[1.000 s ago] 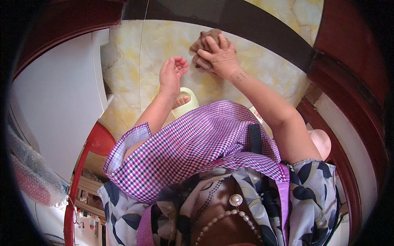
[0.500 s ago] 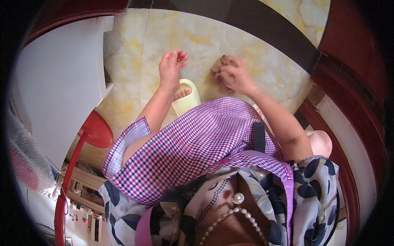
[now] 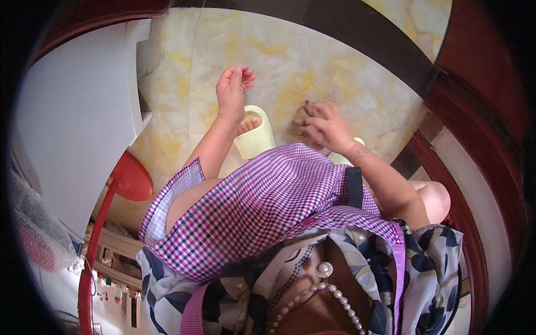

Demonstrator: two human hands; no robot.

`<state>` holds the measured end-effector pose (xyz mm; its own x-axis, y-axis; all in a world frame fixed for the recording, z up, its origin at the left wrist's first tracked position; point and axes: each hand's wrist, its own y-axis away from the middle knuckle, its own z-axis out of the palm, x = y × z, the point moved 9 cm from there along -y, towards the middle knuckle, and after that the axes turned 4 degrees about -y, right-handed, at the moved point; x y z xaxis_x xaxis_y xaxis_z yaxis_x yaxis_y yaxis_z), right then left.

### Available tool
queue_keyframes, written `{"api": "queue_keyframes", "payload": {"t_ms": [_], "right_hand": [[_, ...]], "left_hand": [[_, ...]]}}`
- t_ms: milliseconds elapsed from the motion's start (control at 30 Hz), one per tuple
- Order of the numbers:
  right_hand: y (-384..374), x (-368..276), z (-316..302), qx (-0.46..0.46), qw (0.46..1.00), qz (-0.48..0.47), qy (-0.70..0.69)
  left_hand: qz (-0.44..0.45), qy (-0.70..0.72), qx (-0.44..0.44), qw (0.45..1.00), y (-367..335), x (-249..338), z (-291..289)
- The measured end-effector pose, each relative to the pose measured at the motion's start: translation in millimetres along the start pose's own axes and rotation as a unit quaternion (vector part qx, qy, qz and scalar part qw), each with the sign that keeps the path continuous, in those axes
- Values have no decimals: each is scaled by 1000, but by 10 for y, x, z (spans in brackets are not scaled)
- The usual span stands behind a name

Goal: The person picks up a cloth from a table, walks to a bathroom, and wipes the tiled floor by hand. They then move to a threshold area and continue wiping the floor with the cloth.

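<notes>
My right hand [image 3: 328, 124] is closed over a crumpled brown cloth [image 3: 300, 120] and presses it on the marbled floor [image 3: 262, 58]. The cloth is blurred, and my fingers cover much of it. My left hand [image 3: 231, 88] hangs above the floor to the left with nothing in it, its fingers loosely bent and apart. Just below that hand is a pale yellow slipper [image 3: 258, 139] with my toes in it. Part of a second slipper [image 3: 339, 158] shows below my right hand.
A white panel [image 3: 84, 95] stands on the left, with a red stool or chair [image 3: 132, 177] below it. Dark red woodwork [image 3: 474, 123] runs along the right side. A dark band [image 3: 335, 29] crosses the floor beyond my hands. A purple checked apron [image 3: 262, 206] covers my lap.
My right hand has drawn the cloth nearer to me and slightly right, uncovering more of the second slipper. My left hand is almost unmoved.
</notes>
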<state>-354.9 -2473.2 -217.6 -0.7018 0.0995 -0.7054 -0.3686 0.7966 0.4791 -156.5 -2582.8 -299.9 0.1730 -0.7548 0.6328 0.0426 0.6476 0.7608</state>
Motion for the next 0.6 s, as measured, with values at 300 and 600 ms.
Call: {"api": "queue_keyframes", "payload": {"t_ms": [300,600], "right_hand": [[-1269,-542,-215,151,960,-124,202],[-2002,-568,-756,192,959,-133,160]], "left_hand": [[70,23,85,994,-72,361,-437],[122,122,200,964,217,945,-850]]}}
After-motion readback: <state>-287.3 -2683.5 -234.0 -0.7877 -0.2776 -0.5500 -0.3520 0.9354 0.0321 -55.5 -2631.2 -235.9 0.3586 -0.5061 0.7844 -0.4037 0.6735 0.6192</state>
